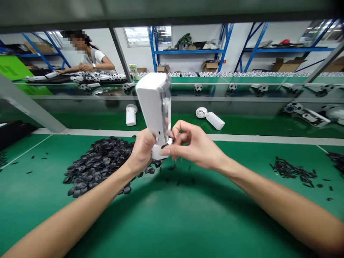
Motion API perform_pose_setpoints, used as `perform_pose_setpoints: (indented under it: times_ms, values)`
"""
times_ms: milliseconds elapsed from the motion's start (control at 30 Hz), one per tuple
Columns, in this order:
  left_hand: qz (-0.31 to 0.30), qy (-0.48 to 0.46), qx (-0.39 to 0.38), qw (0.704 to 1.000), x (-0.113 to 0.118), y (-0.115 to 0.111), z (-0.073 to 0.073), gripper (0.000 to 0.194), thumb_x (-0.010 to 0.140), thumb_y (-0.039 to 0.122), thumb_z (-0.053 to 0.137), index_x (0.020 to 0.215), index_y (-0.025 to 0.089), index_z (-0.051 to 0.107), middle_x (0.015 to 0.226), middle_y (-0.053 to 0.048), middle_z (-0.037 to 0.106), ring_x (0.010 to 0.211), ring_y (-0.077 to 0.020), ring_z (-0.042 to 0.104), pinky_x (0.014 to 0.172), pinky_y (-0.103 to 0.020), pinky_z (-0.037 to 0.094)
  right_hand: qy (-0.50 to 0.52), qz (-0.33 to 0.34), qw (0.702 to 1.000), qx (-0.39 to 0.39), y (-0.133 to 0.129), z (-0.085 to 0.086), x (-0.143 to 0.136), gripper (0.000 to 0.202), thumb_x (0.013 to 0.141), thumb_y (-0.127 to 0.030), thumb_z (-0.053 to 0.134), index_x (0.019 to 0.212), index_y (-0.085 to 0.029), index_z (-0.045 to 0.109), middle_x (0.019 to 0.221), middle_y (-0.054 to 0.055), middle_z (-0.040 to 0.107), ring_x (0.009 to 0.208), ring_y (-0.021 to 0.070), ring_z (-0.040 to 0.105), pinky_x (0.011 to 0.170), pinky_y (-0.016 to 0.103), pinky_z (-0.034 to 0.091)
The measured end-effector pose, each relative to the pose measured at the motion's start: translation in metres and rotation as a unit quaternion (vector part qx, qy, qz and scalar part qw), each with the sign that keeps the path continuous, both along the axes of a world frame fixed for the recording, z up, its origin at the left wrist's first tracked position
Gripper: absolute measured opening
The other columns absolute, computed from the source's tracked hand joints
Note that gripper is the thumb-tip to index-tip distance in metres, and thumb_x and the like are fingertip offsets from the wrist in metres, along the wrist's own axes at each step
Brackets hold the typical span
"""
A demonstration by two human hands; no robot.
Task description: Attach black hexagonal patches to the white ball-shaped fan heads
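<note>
My left hand (143,152) is closed around a white handheld fan (152,107), low near its round head. The fan's handle stands up above my hand, tilted a little, its side glossy. My right hand (195,145) is at the right of the fan's head, thumb and fingers pinched at its edge. A small black piece (166,145) shows at the right thumb tip, mostly hidden by fingers and fan. Behind my left wrist lies a heap of black pentagon-shaped pieces (99,165), with loose ones spreading toward the fan.
Small black strips (291,172) lie on the green table (172,222) at right. Beyond a pale rail, white fans (215,120) lie on a green conveyor belt (172,120). Football-patterned fans (232,87) line a ledge further back. A person (92,59) works at far left.
</note>
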State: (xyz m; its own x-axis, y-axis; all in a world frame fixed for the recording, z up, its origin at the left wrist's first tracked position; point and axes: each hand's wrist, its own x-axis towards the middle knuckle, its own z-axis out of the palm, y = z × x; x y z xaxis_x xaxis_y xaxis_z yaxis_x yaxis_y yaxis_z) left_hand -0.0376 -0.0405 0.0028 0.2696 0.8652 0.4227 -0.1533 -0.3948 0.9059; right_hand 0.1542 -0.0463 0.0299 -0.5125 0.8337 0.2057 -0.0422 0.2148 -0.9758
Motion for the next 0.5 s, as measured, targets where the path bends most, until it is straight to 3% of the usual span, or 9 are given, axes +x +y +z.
perform_pose_setpoints:
  times_ms: [100,233,300,367,400,467,500]
  values:
    - [-0.048,-0.054,-0.035,0.997,0.006,0.0,0.005,0.078,0.084,0.097,0.059,0.088,0.019,0.069,0.064,-0.002,0.061,0.043,-0.0141,0.054,0.033,-0.024,0.044,0.018,0.078,0.996,-0.038,0.004,0.006,0.005,0.059,0.069,-0.043,0.103,0.09,-0.024,0.052,0.072,-0.005,0.075,0.069,0.017,0.071,0.068,0.029,0.056]
    - [-0.052,-0.065,-0.059,0.995,0.009,-0.003,0.014,0.082,0.078,0.1,0.061,0.087,0.019,0.067,0.064,-0.001,0.06,0.043,-0.0146,0.056,0.03,-0.023,0.045,0.009,0.11,0.994,-0.025,0.009,0.013,0.009,0.051,0.075,-0.044,0.099,0.092,-0.023,0.056,0.077,-0.001,0.077,0.073,0.0174,0.073,0.07,0.029,0.06]
    - [-0.052,-0.058,-0.081,0.994,0.006,-0.002,0.018,0.085,0.075,0.101,0.063,0.09,0.017,0.067,0.07,-0.004,0.064,0.047,-0.0156,0.06,0.031,-0.023,0.045,-0.03,0.074,0.997,0.01,0.02,0.016,0.02,0.045,0.081,-0.048,0.093,0.095,-0.023,0.059,0.076,0.001,0.078,0.073,0.0201,0.075,0.07,0.032,0.062]
    - [-0.028,-0.041,-0.123,0.991,0.001,0.002,0.022,0.083,0.076,0.098,0.067,0.095,0.017,0.067,0.079,-0.007,0.069,0.054,-0.0169,0.065,0.033,-0.023,0.047,-0.111,-0.053,0.989,0.083,0.039,0.018,0.04,0.036,0.089,-0.05,0.084,0.1,-0.022,0.065,0.083,0.006,0.081,0.081,0.0252,0.078,0.075,0.037,0.063]
    - [-0.005,-0.027,-0.154,0.988,-0.002,0.007,0.023,0.079,0.077,0.093,0.072,0.098,0.017,0.067,0.082,-0.008,0.07,0.057,-0.0173,0.067,0.035,-0.022,0.048,-0.167,-0.171,0.962,0.131,0.051,0.017,0.053,0.03,0.095,-0.048,0.077,0.101,-0.021,0.067,0.09,0.009,0.082,0.087,0.0276,0.08,0.079,0.04,0.062]
    - [0.047,0.024,-0.217,0.975,-0.009,0.024,0.023,0.066,0.083,0.078,0.081,0.106,0.018,0.067,0.087,-0.008,0.072,0.064,-0.0176,0.07,0.041,-0.022,0.053,-0.341,-0.384,0.838,0.185,0.076,0.011,0.082,0.025,0.099,-0.041,0.071,0.114,-0.021,0.072,0.116,0.015,0.082,0.112,0.0356,0.077,0.094,0.047,0.06]
    - [0.073,0.059,-0.236,0.967,-0.012,0.036,0.021,0.059,0.087,0.07,0.082,0.109,0.018,0.067,0.09,-0.009,0.073,0.066,-0.0178,0.071,0.046,-0.023,0.056,-0.428,-0.428,0.779,0.166,0.088,0.005,0.096,0.037,0.099,-0.041,0.071,0.129,-0.02,0.069,0.132,0.019,0.078,0.126,0.0415,0.072,0.099,0.053,0.057]
